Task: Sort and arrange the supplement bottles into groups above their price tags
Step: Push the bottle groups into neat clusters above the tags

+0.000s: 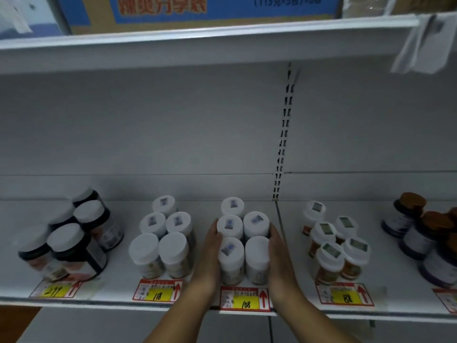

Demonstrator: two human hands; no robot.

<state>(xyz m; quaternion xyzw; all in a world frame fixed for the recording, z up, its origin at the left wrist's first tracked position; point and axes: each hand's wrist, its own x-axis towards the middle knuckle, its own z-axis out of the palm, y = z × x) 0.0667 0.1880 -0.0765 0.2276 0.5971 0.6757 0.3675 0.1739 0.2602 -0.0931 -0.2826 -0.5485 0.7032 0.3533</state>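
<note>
Your left hand [210, 248] and right hand [279, 251], fingers straight, pressed the white bottles [243, 241] together above the 108 tag [244, 299] at the shelf's [118, 288] front edge. Four other groups already looked sorted, though blurry.

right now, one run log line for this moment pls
left hand flat on bottles | right hand flat on other side | group above 108 tag | squaring up

Up top, on the upper shelf [197, 43]: a cardboard box [197, 13] with blue panel and orange lettering. Far right, white paper tags [418, 45] hanging off its edge.
</note>
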